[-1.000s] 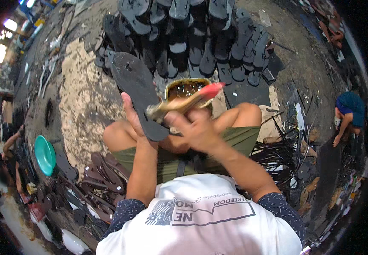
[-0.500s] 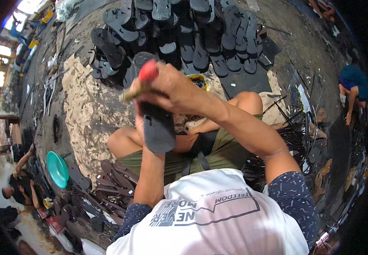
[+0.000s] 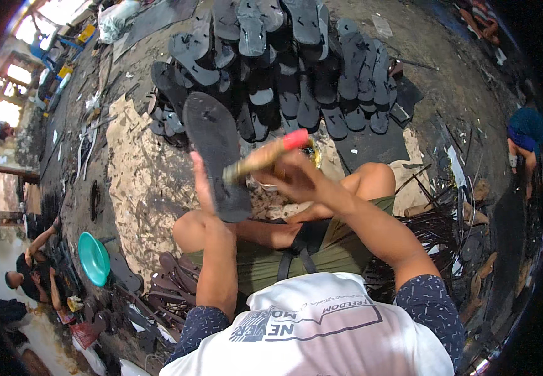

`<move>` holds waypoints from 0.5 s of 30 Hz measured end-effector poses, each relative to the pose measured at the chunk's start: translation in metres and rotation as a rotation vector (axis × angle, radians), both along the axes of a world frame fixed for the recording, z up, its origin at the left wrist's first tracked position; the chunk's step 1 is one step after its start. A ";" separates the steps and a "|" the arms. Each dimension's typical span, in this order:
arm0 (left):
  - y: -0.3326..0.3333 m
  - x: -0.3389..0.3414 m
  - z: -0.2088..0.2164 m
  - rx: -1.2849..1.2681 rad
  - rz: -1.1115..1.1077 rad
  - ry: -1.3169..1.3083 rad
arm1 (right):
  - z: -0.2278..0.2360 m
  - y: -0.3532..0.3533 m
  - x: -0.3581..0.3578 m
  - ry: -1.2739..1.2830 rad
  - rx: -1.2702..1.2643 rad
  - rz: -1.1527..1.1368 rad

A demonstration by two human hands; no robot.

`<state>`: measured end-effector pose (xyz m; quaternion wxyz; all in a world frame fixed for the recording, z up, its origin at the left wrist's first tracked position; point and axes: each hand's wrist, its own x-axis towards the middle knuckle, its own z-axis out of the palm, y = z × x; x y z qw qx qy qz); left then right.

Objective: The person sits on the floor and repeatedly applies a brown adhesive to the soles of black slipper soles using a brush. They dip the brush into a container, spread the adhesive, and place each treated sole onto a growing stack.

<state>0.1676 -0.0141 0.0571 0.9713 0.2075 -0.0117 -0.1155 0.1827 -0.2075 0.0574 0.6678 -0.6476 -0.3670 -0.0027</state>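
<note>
In front of my lap a black sandal sole (image 3: 212, 135) stands slanted, its wider end pointing away from me. My left hand (image 3: 204, 191) grips it from the left edge and beneath, with most of the fingers hidden behind it. My right hand (image 3: 296, 175) is closed around a brush (image 3: 262, 160) with a red-ended handle. The brush's bristle end lies over the lower half of the sole; whether it touches is hard to tell. Partly behind the right hand sits a container of dark, shiny liquid (image 3: 314, 153).
Stacked black soles (image 3: 287, 75) spread across the far side. Stained brown sheeting (image 3: 137, 188) covers the floor ahead. Brown straps or soles (image 3: 174, 276) and a green basin (image 3: 94, 259) lie left; dark strips (image 3: 425, 241) lie right. Other people (image 3: 36, 276) sit at both sides.
The right hand and brush have moved right and nearer to me over the sole, uncovering its far half. The brush's red end has swung to the upper right. The view has shifted slightly.
</note>
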 end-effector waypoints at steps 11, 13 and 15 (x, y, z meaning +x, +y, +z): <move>0.046 0.162 -0.047 0.398 0.189 0.071 | -0.042 -0.064 -0.009 0.382 -0.057 -0.582; 0.050 0.222 -0.003 0.406 0.152 0.003 | -0.023 -0.071 -0.002 0.391 -0.049 -0.675; 0.093 0.283 0.021 0.378 0.390 0.205 | -0.017 -0.060 0.004 0.390 -0.065 -0.677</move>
